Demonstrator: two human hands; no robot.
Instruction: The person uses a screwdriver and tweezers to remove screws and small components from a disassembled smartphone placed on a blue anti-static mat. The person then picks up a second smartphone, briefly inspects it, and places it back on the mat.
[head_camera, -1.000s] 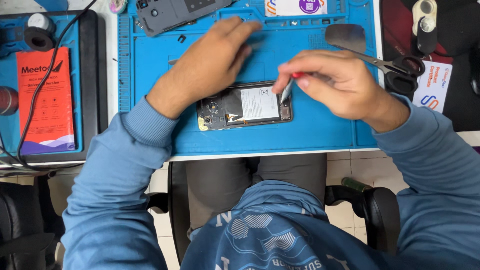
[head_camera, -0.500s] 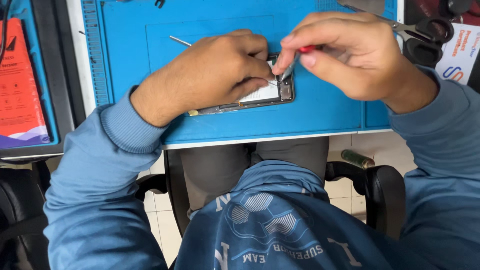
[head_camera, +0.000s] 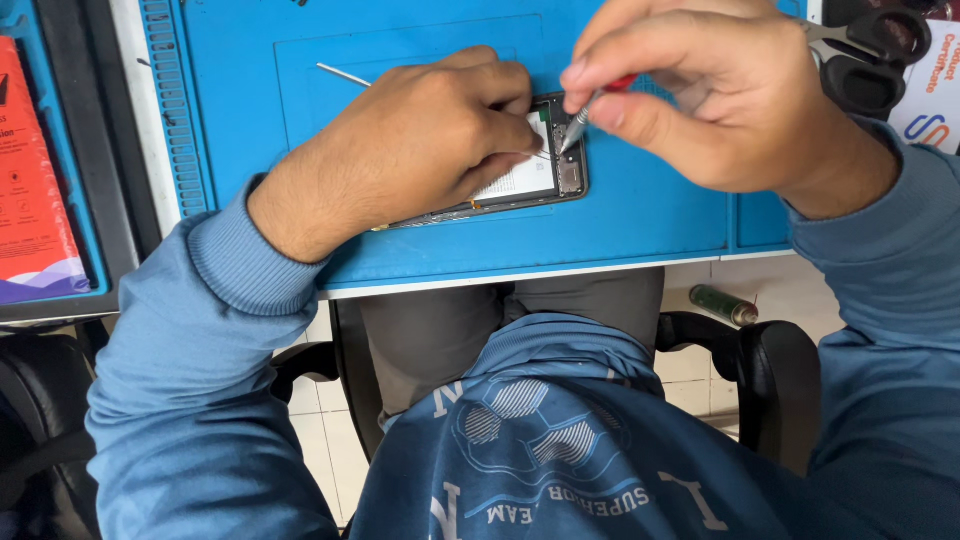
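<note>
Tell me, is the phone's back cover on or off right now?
Off. The phone lies on the blue mat with its insides exposed; the left hand pins it, the right hand holds a screwdriver to it.

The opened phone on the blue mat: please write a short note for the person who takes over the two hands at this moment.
Left hand: lies flat on the opened phone and presses it against the blue mat.
Right hand: pinches a small red-handled screwdriver, tip down at the phone's right end, near the left fingertips.
Nearby: thin metal pin on the mat behind the left hand; black-handled scissors at the top right.
Done: the back is off and the inside shows.
Left: the work at that right end; whether a screw is out cannot be seen.
</note>
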